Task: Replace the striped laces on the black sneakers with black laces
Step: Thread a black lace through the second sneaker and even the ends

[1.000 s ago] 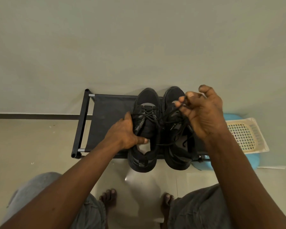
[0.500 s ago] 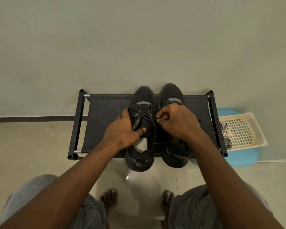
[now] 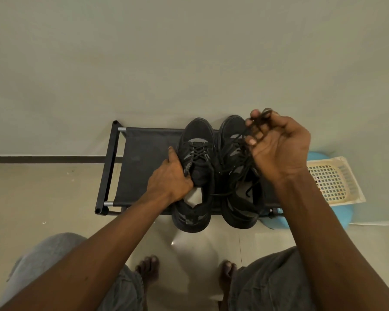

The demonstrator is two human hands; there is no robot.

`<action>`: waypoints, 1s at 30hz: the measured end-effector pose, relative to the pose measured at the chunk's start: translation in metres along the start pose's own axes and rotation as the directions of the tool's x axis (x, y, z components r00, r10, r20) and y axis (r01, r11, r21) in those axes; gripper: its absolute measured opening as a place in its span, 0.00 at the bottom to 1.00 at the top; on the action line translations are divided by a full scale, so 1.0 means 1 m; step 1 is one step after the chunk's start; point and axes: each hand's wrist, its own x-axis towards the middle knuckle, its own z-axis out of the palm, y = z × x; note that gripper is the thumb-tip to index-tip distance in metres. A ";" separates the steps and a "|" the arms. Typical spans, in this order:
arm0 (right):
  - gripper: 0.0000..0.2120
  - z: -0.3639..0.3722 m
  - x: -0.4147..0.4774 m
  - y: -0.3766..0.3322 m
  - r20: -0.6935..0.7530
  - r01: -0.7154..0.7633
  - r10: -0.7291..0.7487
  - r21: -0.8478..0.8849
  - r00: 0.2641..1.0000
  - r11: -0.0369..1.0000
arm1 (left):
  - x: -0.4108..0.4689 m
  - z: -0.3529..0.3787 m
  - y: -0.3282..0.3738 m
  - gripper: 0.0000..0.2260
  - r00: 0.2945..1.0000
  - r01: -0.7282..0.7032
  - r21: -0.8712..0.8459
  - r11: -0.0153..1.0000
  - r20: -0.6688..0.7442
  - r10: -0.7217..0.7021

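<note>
My left hand grips the left sneaker at its collar. Both sneakers sit side by side on the black rack, long axes running away from me — toes toward the wall. Farther out, my right hand pinches the black lace in curled fingers above the right sneaker.

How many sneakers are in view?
2, side by side on the rack: the left sneaker gripped by the left hand, the right sneaker under the right hand holding a black lace.

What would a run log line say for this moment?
left hand: grips left sneaker | right hand: holds black lace above right sneaker | both on black rack
</note>
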 end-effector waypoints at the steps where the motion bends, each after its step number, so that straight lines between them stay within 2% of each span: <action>1: 0.04 -0.001 0.000 -0.002 0.000 -0.002 0.002 0.032 1.000 0.999 | 0.000 0.001 0.000 0.44 1.000 -0.001 0.004 1.000 -0.004 0.001; 3: 0.04 -0.003 -0.001 -0.006 0.004 -0.026 0.027 -0.037 1.000 0.999 | 0.000 0.002 -0.001 0.42 1.000 -0.001 0.013 1.000 -0.016 0.001; 4: 0.04 -0.004 -0.001 -0.007 -0.005 -0.038 0.038 -0.163 0.999 0.986 | -0.001 0.002 -0.001 0.41 1.000 0.001 0.018 1.000 -0.020 -0.001; 5: 0.05 -0.005 0.000 -0.005 -0.015 -0.040 0.037 -0.361 0.999 0.932 | -0.001 0.003 0.000 0.41 1.000 0.004 0.022 1.000 -0.022 -0.004; 6: 0.06 -0.008 0.000 0.000 -0.016 -0.027 0.022 -0.602 1.000 0.798 | -0.002 0.003 0.000 0.41 1.000 0.007 0.026 1.000 -0.024 -0.006; 7: 0.07 -0.010 0.001 0.005 0.007 0.001 0.007 -0.819 1.000 0.574 | -0.002 0.004 0.001 0.40 1.000 0.008 0.029 1.000 -0.024 -0.007; 8: 0.06 -0.012 0.000 0.012 0.045 0.040 0.009 -0.953 0.999 0.302 | -0.002 0.004 0.002 0.40 1.000 0.008 0.029 1.000 -0.022 -0.008; 9: 0.06 -0.013 -0.001 0.020 0.075 0.072 0.059 -0.996 0.995 0.047 | -0.002 0.003 0.002 0.40 1.000 0.008 0.027 1.000 -0.020 -0.007; 10: 0.07 -0.011 -0.004 0.026 0.081 0.098 0.124 -0.986 0.989 -0.138 | -0.002 0.003 0.002 0.41 1.000 0.008 0.026 1.000 -0.017 -0.007; 11: 0.06 -0.007 -0.006 0.031 0.073 0.111 0.164 -0.964 0.984 -0.240 | -0.002 0.003 0.002 0.41 1.000 0.009 0.025 1.000 -0.014 -0.009; 14: 0.05 0.001 -0.009 0.038 0.116 0.157 0.140 -0.933 0.983 -0.325 | -0.004 0.003 0.002 0.42 1.000 0.014 0.024 1.000 -0.012 -0.014; 18: 0.06 -0.001 -0.007 0.017 0.109 0.144 0.166 -0.964 0.980 -0.223 | -0.004 0.004 0.004 0.43 0.999 0.026 -0.003 1.000 -0.031 -0.026; 23: 0.06 -0.005 -0.012 0.006 0.093 0.150 0.223 -0.955 0.970 -0.255 | -0.006 0.005 0.005 0.48 0.999 0.021 -0.001 1.000 -0.027 -0.021; 24: 0.09 -0.004 -0.013 0.008 0.078 0.141 0.234 -0.954 0.969 -0.266 | -0.006 0.004 0.005 0.48 0.999 0.023 -0.004 1.000 -0.027 -0.023; 27: 0.24 0.005 -0.016 0.015 -0.001 0.069 0.256 -0.962 0.967 -0.264 | -0.005 0.003 0.005 0.47 0.999 0.027 -0.007 1.000 -0.024 -0.027; 28: 0.26 0.007 -0.017 0.017 -0.018 0.048 0.224 -0.957 0.975 -0.288 | -0.005 0.003 0.005 0.47 0.999 0.026 -0.005 1.000 -0.023 -0.026; 30: 0.22 0.008 -0.016 0.025 0.019 0.070 0.119 -0.895 0.993 -0.440 | -0.005 0.003 0.005 0.46 1.000 0.024 -0.001 1.000 -0.021 -0.024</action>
